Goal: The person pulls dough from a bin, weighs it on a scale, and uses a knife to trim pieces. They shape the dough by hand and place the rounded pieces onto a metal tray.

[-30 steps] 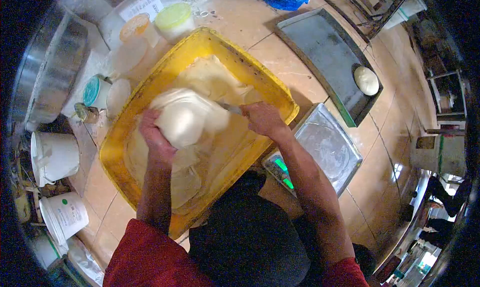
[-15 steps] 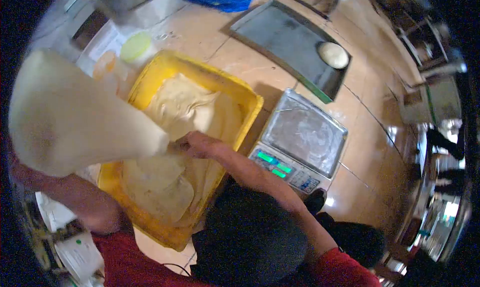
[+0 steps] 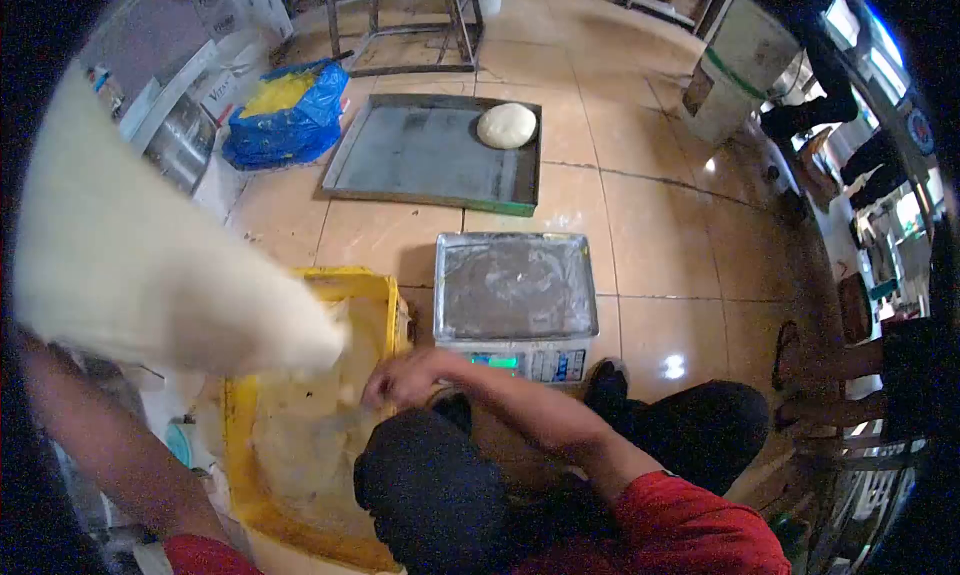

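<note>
A large pale mass of dough (image 3: 150,265) fills the left side, raised over the yellow tub (image 3: 242,455). My left arm reaches up beneath it, and my left hand is hidden behind the dough. Beside the dough's narrow lower end is my right hand (image 3: 405,377), its fingers curled and blurred; I cannot make out what they hold. More dough (image 3: 310,425) lies in the tub. Right of the tub stands a digital scale (image 3: 555,365) with a metal pan (image 3: 515,287) on top and a lit green display.
A round dough ball (image 3: 507,126) sits in the right part of a large metal tray (image 3: 420,160). Behind on the left is a blue bag (image 3: 290,135) with yellow contents. A metal-legged stand (image 3: 415,35) is at the back. Another person's arms (image 3: 835,385) show at the right.
The view has swung, so the tray and scale appear farther left and squarer, and the tub lower. The dough remains raised at the left; my right hand is now just apart from its narrow end.
</note>
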